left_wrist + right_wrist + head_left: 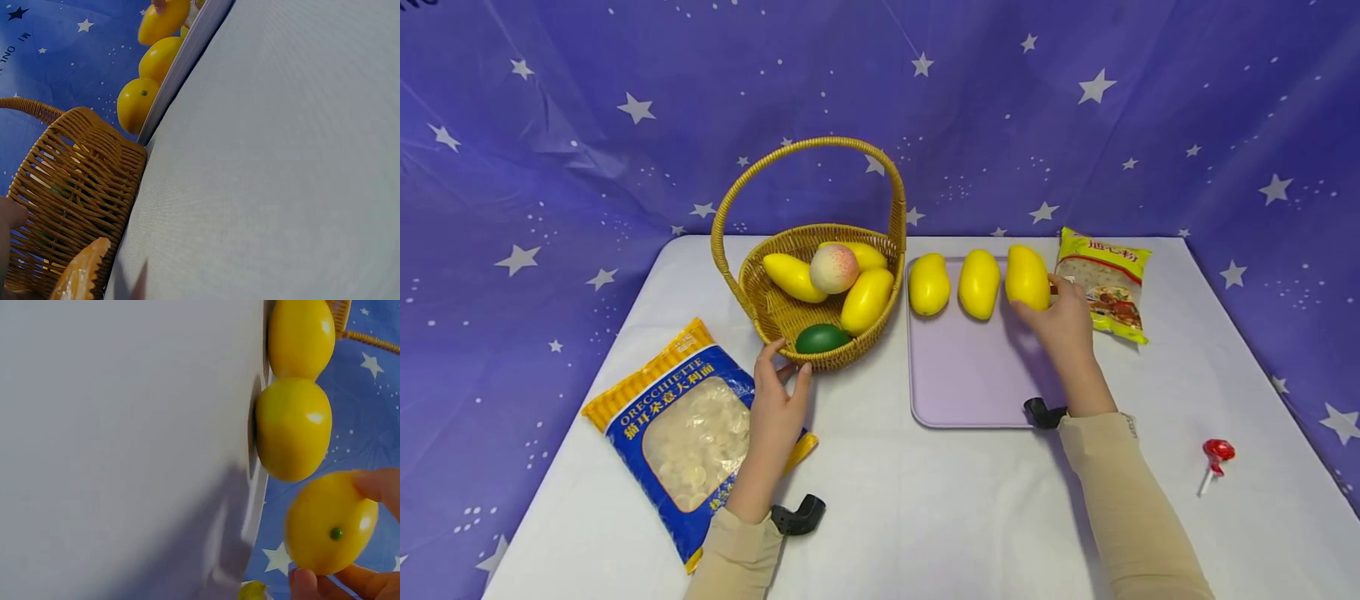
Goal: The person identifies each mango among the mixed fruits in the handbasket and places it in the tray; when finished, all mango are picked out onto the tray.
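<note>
My right hand [1063, 321] pinches a yellow mango [1027, 275] between thumb and fingers at the tray's back right corner. In the right wrist view, this mango [328, 519] shows a green stem dot and hangs apart from the tray edge. Two more mangoes, one at the left [929, 285] and one in the middle [979, 285], lie in a row on the lilac tray [973, 383]. At the front rim of the wicker basket [891, 321], my left hand [778, 417] rests with loosely bent fingers. Inside are several mangoes [867, 302], a peach [834, 268] and a dark green oval fruit [822, 339].
A blue and yellow orecchiette bag [696, 442] lies under and left of my left forearm. Behind the right hand is a yellow-green food packet [1105, 287]. A red lollipop [1217, 452] lies at the right. The basket's tall handle [820, 143] arches above it.
</note>
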A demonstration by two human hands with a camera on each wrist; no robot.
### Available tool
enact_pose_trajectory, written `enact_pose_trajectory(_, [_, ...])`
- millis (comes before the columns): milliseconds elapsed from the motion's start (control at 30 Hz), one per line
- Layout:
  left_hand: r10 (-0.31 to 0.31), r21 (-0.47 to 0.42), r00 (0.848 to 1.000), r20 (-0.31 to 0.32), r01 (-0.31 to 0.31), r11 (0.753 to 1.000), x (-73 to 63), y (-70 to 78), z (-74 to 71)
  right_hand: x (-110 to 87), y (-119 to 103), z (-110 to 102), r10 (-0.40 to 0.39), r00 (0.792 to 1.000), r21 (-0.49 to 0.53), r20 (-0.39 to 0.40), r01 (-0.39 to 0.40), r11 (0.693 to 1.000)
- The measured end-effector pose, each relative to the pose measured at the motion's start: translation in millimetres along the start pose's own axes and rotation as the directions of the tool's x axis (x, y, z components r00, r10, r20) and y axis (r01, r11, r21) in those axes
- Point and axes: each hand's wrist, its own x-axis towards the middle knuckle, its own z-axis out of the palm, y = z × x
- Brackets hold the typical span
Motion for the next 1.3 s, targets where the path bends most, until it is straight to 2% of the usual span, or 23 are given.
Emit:
enact_pose_trajectory(200, [-0.002,0.009,1.0,0.0,0.002,1.0,-0.7,-2.4,0.3,3.6,4.9,4.2,0.034,0.998,-0.073,0.054,-0.03,0.997])
enact_pose_trajectory(467, [-0.001,0.007,1.0,-0.001,0.001,1.0,-1.7,-2.1,0.5,13.4,0.4,12.4,0.018,0.991,-0.153,0.134,0.003,0.988])
enact_pose_trajectory(733, [-0.004,0.004,1.0,0.004,0.004,1.0,-1.9,-0.2,2.4,17.6,-3.9,20.4,0.012,0.99,-0.157,0.14,0.011,0.988])
enact_pose_trajectory(1300, [0.012,-0.003,1.0,-0.004,-0.012,1.0,-0.7,2.0,-0.4,19.9,-10.6,15.7,0.016,0.983,-0.15,0.185,0.012,0.989])
